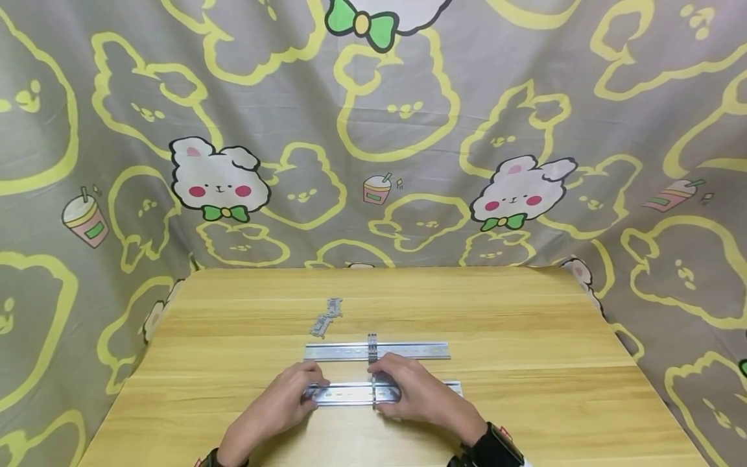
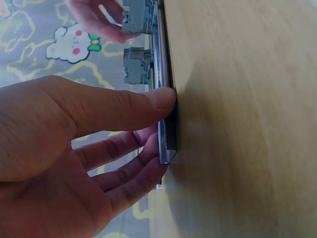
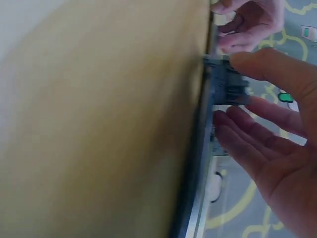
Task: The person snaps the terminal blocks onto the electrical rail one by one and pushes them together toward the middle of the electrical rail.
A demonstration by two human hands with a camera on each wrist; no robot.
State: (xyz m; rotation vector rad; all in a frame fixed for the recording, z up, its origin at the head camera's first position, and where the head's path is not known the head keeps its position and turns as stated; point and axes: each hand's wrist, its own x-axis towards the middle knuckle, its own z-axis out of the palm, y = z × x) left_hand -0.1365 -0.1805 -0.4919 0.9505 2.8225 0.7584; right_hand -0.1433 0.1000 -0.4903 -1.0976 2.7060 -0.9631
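Closest to me, a person with a dark watch [image 1: 496,447] on the right wrist works over a wooden table [image 1: 525,350]. The left hand [image 1: 288,395] grips the left end of the near rail [image 1: 344,394], thumb on one edge and fingers round the other. The right hand [image 1: 417,392] pinches a slim grey block [image 3: 229,84] between thumb and fingers; the block stands across the near rail, a little right of the left hand. The two hands are apart from each other.

I take this to be the fitting step: one hand steadies the metal while the other sets the block. I can't tell whether its foot is fully clipped. The next move probably calls for even pressure downward, with the left hand keeping the strip from sliding or tipping.

Just beyond lies the far rail [image 1: 414,351], roughly parallel, with a small row of grey blocks [image 1: 372,347] standing near its middle. Farther still, two loose pieces [image 1: 320,325] lie on the wood, near each other. A patterned curtain [image 1: 403,220] hangs behind everything.
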